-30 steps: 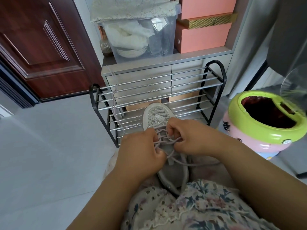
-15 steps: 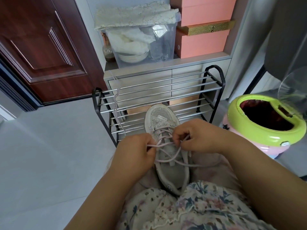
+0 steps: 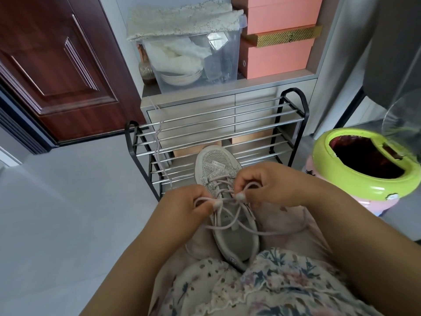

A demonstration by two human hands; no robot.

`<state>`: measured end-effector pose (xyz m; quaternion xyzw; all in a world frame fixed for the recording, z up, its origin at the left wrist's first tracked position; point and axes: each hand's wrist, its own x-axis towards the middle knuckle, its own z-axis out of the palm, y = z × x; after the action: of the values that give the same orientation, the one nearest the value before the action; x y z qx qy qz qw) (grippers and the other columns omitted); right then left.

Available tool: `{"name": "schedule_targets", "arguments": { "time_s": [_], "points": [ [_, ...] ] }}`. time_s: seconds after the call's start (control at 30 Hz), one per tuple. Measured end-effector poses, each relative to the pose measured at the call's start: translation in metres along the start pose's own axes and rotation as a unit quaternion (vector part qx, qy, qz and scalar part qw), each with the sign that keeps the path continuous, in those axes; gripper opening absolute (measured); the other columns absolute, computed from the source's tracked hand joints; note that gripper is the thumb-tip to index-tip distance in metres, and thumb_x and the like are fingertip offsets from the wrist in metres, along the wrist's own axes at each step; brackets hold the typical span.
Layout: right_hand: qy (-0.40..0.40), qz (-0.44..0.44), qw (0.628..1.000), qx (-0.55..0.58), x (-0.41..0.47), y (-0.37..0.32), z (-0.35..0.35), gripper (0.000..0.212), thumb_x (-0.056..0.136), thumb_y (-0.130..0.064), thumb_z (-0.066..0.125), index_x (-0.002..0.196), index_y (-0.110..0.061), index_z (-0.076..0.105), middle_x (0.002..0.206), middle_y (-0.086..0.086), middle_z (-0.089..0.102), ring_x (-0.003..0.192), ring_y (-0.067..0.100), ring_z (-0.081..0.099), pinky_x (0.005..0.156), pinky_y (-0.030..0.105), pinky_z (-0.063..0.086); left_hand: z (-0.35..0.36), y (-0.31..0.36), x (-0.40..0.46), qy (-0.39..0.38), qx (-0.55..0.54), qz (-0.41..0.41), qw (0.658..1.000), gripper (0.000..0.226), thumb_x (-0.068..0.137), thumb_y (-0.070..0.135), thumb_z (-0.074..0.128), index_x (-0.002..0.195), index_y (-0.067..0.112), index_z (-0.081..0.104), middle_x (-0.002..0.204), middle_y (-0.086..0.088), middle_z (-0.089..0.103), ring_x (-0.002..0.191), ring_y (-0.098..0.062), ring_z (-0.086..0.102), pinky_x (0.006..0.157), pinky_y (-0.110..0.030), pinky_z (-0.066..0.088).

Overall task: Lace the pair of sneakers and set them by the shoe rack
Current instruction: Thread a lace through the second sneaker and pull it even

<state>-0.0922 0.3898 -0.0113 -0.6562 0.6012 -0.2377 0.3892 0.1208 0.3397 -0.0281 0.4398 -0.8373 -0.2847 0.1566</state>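
Left hand point(image 3: 186, 208) and right hand point(image 3: 271, 185) each pinch a lace point(image 3: 230, 226) loop, pulling apart above the sneaker point(image 3: 227, 201) to tie a bow.

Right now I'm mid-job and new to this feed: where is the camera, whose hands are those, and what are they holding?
There is no machine: a person wears one camera on the head, looking down at their own hands. A grey sneaker lies on their lap, toe toward the metal shoe rack. The left hand and the right hand each pinch a loop of the pale shoelace. A spare lace hangs over the rack. A green-rimmed bin stands on the right.
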Motion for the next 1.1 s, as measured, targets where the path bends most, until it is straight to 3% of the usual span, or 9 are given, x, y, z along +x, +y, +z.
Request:
{"name": "schedule_targets", "arguments": {
  "time_s": [0.07,0.17,0.33,0.47,0.67,0.8,0.93,1.03,1.1],
  "points": [
    [0.043,0.019,0.999,0.000,0.000,0.004,-0.003,0.006,0.084,-0.019,0.069,0.082,-0.014,0.066,0.065,-0.006,0.065,0.054,0.005,0.062,0.053,0.015,0.046,-0.001,-0.005,0.001,0.013,-0.019,-0.009,1.000,0.023,0.088,0.039,0.060,0.069,0.027,0.065,0.064,0.010,0.063,0.062,0.000,0.055,0.055,-0.017,0.039],
    [0.090,0.036,0.992,-0.086,0.003,0.009,-0.007,0.011,0.083,-0.023,0.071,0.075,-0.024,0.064,0.068,-0.005,0.066,0.052,-0.001,0.056,0.055,0.017,0.044,-0.001,-0.012,0.002,0.025,-0.038,-0.026,0.999,0.029,0.092,0.035,0.056,0.068,0.021,0.065,0.062,0.002,0.063,0.055,-0.005,0.053,0.056,-0.024,0.039],
    [0.138,-0.030,0.983,-0.120,-0.001,-0.002,0.002,0.006,0.079,-0.027,0.074,0.080,-0.027,0.067,0.080,-0.008,0.059,0.071,0.005,0.054,0.065,0.024,0.045,0.003,-0.010,-0.001,0.031,-0.073,0.008,0.997,0.012,0.091,0.033,0.055,0.098,0.043,0.057,0.067,0.006,0.061,0.063,-0.004,0.056,0.057,-0.019,0.043],
    [0.075,-0.083,0.972,-0.209,0.000,-0.014,0.017,0.010,0.076,-0.033,0.075,0.083,-0.027,0.073,0.090,-0.008,0.052,0.088,0.006,0.047,0.075,0.023,0.038,0.006,-0.010,-0.001,-0.023,-0.067,0.072,0.995,0.016,0.089,0.045,0.057,0.103,0.045,0.063,0.094,0.013,0.064,0.086,0.000,0.058,0.074,-0.020,0.048],
    [0.064,-0.076,0.954,-0.281,0.008,-0.012,0.032,0.016,0.077,-0.041,0.071,0.086,-0.028,0.074,0.092,-0.006,0.048,0.097,0.013,0.044,0.088,0.032,0.035,0.010,-0.016,0.001,-0.052,-0.033,0.065,0.996,0.028,0.079,0.043,0.071,0.105,0.046,0.060,0.097,0.014,0.059,0.087,0.004,0.053,0.074,-0.018,0.044],
    [0.062,-0.089,0.977,-0.186,0.008,-0.007,0.029,0.004,0.072,-0.022,0.077,0.075,-0.022,0.074,0.085,-0.006,0.049,0.088,0.009,0.048,0.077,0.026,0.037,0.011,-0.017,0.003,-0.049,-0.046,0.074,0.995,0.027,0.079,0.034,0.070,0.102,0.045,0.062,0.093,0.011,0.059,0.084,0.001,0.054,0.070,-0.016,0.041],
    [-0.007,-0.077,0.997,-0.012,-0.004,-0.004,-0.001,0.018,0.066,-0.011,0.081,0.067,-0.026,0.070,0.082,-0.013,0.050,0.078,0.001,0.051,0.070,0.020,0.043,0.011,-0.017,0.001,-0.048,-0.085,0.069,0.993,0.030,0.077,0.026,0.067,0.099,0.045,0.065,0.097,0.017,0.061,0.088,-0.001,0.057,0.072,-0.016,0.045],
    [-0.005,-0.080,0.996,0.047,-0.012,0.000,-0.019,0.011,0.059,-0.020,0.076,0.066,-0.026,0.069,0.079,-0.017,0.052,0.075,0.002,0.052,0.068,0.014,0.041,0.012,-0.017,0.001,-0.033,-0.101,0.063,0.992,0.030,0.072,0.026,0.062,0.096,0.045,0.066,0.101,0.020,0.063,0.089,-0.002,0.057,0.075,-0.018,0.047],
    [-0.003,-0.063,0.998,-0.010,-0.011,0.002,-0.023,0.010,0.056,-0.034,0.071,0.065,-0.031,0.067,0.079,-0.017,0.053,0.077,0.004,0.053,0.070,0.016,0.041,0.012,-0.017,0.001,-0.025,-0.102,0.060,0.993,0.030,0.071,0.027,0.062,0.094,0.045,0.066,0.099,0.016,0.063,0.081,-0.003,0.056,0.070,-0.015,0.046]
  ]
}}
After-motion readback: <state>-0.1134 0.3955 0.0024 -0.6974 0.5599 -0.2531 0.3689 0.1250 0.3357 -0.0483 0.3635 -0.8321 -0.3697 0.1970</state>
